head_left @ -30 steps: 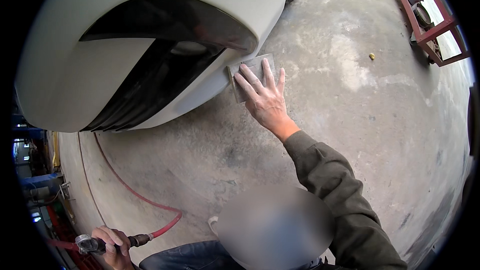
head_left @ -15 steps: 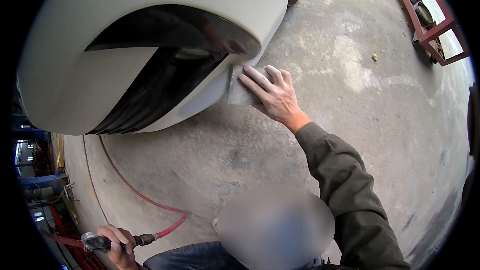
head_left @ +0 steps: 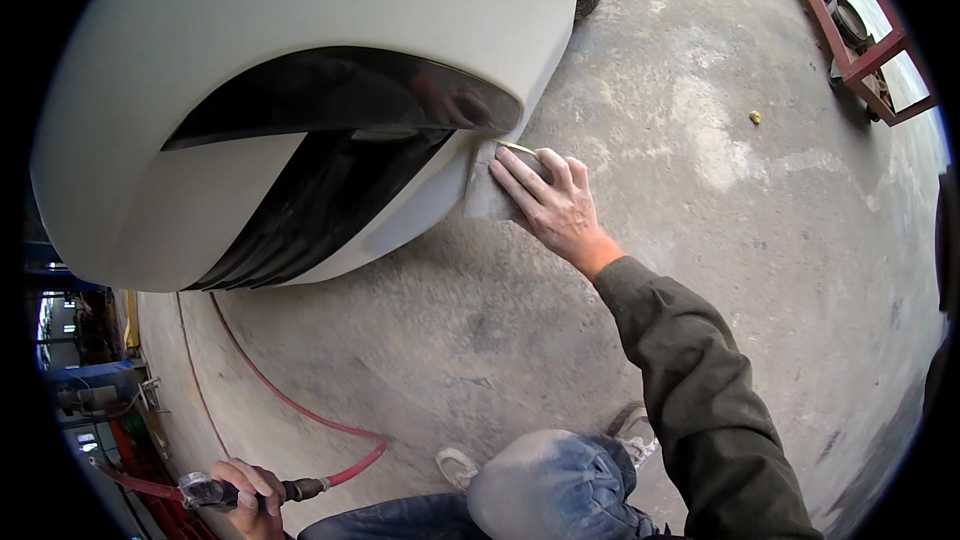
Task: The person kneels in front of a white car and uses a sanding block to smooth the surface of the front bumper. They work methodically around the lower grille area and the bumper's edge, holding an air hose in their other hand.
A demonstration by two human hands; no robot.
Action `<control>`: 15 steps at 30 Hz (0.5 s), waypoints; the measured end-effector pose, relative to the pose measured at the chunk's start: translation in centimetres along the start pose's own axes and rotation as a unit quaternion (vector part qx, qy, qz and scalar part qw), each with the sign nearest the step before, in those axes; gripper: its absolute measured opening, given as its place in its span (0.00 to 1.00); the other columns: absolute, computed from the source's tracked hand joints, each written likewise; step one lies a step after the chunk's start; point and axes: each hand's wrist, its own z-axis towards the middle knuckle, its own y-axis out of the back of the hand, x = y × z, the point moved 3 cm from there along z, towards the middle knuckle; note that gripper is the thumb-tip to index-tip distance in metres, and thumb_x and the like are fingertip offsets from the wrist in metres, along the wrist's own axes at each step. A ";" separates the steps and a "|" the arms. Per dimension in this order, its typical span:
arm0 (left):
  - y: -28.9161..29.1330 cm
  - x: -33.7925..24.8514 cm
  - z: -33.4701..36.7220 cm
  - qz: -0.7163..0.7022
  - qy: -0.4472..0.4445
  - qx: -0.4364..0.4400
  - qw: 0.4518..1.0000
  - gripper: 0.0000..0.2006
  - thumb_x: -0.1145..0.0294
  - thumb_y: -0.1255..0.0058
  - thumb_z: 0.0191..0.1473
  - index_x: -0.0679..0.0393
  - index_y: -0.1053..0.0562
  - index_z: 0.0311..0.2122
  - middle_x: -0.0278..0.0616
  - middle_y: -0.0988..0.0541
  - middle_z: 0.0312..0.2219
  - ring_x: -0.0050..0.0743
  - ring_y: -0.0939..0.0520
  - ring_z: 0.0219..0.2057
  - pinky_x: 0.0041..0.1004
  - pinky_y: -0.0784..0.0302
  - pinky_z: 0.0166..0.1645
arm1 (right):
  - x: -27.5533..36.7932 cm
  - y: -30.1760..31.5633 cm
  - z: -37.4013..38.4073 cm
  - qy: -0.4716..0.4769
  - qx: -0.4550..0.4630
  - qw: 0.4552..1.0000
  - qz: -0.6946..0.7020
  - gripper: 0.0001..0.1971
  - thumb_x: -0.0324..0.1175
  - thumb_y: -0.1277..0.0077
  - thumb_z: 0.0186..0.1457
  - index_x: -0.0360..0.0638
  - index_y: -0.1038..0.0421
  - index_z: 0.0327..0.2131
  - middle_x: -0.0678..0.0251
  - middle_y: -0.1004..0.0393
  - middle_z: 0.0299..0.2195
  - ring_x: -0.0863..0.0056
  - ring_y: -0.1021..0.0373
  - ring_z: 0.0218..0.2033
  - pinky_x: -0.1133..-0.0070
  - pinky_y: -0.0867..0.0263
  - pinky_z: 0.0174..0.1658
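My right hand [head_left: 560, 202] lies over a grey sheet of sandpaper [head_left: 484, 192], fingers stretched along it and a yellowish edge showing near the fingertips. The sheet is at the lower edge of a white car bumper [head_left: 420, 210], beside a grey patch and just under the tip of the glossy black trim [head_left: 340, 85]. At the lower left, my left hand [head_left: 250, 498] is wrapped round a black air blow gun [head_left: 208, 489]. A metal coupling joins it to a red hose [head_left: 360, 465]. The fingers partly hide the blow gun's body.
A red wheeled cart [head_left: 850, 50] carrying round tins stands at the far right. A small yellow lump [head_left: 755, 117] lies on the concrete floor [head_left: 700, 290]. My bent knee [head_left: 550, 490] and shoes are at the bottom. Blue and red workshop equipment [head_left: 95, 380] lines the left.
The view has shifted, so the car and both hands sit lower in it. The sandpaper's yellowish edge now shows by my right fingertips. My left hand still grips the blow gun.
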 end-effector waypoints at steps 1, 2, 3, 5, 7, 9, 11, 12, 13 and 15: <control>-0.1 0.1 0.0 0.005 -0.003 -0.003 1.000 0.15 0.62 0.45 0.59 0.56 0.39 0.31 0.36 0.30 0.24 0.17 0.36 0.10 0.20 0.40 0.14 | 0.0 -0.1 -0.3 0.003 0.015 1.000 0.007 0.46 0.43 0.34 0.32 0.54 0.36 0.61 0.77 0.39 0.64 0.67 0.42 0.56 0.69 0.44 0.55; -0.1 0.2 0.1 0.011 -0.006 -0.007 1.000 0.15 0.62 0.45 0.59 0.56 0.39 0.31 0.36 0.30 0.24 0.17 0.36 0.10 0.20 0.40 0.14 | 0.0 -0.1 -0.8 0.007 0.030 0.999 0.013 0.43 0.42 0.35 0.35 0.52 0.36 0.61 0.76 0.39 0.64 0.67 0.42 0.57 0.69 0.44 0.56; -0.1 0.1 0.2 0.009 -0.001 -0.004 1.000 0.15 0.62 0.45 0.59 0.56 0.39 0.31 0.36 0.30 0.24 0.17 0.36 0.10 0.20 0.40 0.14 | 0.0 -0.2 -1.1 0.010 0.044 0.999 0.020 0.41 0.41 0.37 0.38 0.50 0.36 0.61 0.75 0.39 0.64 0.67 0.42 0.58 0.69 0.44 0.57; -0.2 0.0 0.3 0.008 0.009 0.000 1.000 0.15 0.62 0.45 0.59 0.56 0.39 0.32 0.36 0.30 0.24 0.17 0.36 0.10 0.21 0.39 0.15 | 0.3 0.2 -0.8 0.006 0.058 0.997 0.040 0.41 0.39 0.38 0.38 0.48 0.36 0.61 0.73 0.41 0.65 0.67 0.43 0.59 0.69 0.45 0.59; -0.4 0.1 0.3 0.006 0.014 -0.003 1.000 0.15 0.62 0.44 0.58 0.56 0.39 0.32 0.36 0.30 0.24 0.17 0.35 0.10 0.21 0.39 0.15 | 0.2 0.5 -0.5 0.003 0.065 0.996 0.063 0.41 0.38 0.38 0.37 0.46 0.36 0.61 0.71 0.41 0.66 0.66 0.43 0.60 0.68 0.46 0.60; -0.5 0.3 0.4 0.002 0.018 -0.003 1.000 0.15 0.62 0.44 0.58 0.56 0.39 0.31 0.36 0.30 0.24 0.17 0.35 0.10 0.21 0.39 0.15 | -0.3 0.5 -0.3 0.000 0.064 0.994 0.089 0.43 0.36 0.38 0.35 0.44 0.37 0.61 0.68 0.40 0.65 0.64 0.44 0.60 0.66 0.47 0.59; -0.7 0.6 0.6 -0.002 0.023 -0.002 1.000 0.15 0.62 0.44 0.58 0.56 0.39 0.31 0.36 0.30 0.24 0.17 0.35 0.10 0.21 0.39 0.15 | -0.8 0.6 0.0 0.004 0.066 0.994 0.090 0.44 0.37 0.39 0.35 0.44 0.38 0.61 0.68 0.41 0.65 0.63 0.44 0.60 0.66 0.47 0.60; -0.7 0.7 0.8 0.000 0.021 -0.005 1.000 0.15 0.62 0.44 0.58 0.56 0.39 0.31 0.35 0.30 0.24 0.17 0.35 0.10 0.21 0.39 0.15 | -1.0 0.6 0.2 0.006 0.067 0.994 0.091 0.44 0.37 0.39 0.35 0.45 0.39 0.62 0.68 0.41 0.66 0.63 0.44 0.60 0.66 0.48 0.60; -0.7 0.9 0.9 0.001 0.021 -0.009 1.000 0.15 0.62 0.44 0.58 0.56 0.38 0.31 0.35 0.30 0.24 0.17 0.35 0.10 0.21 0.39 0.15 | -1.2 0.4 0.1 0.007 0.075 0.993 0.095 0.45 0.37 0.40 0.36 0.44 0.41 0.63 0.67 0.42 0.66 0.63 0.45 0.60 0.67 0.48 0.60; -0.9 1.3 1.0 0.001 0.025 -0.014 1.000 0.15 0.62 0.44 0.58 0.56 0.38 0.32 0.35 0.30 0.24 0.17 0.35 0.11 0.21 0.39 0.16 | -1.1 0.5 0.1 -0.012 0.089 0.988 0.128 0.45 0.37 0.41 0.36 0.43 0.41 0.63 0.67 0.42 0.66 0.62 0.44 0.59 0.67 0.48 0.60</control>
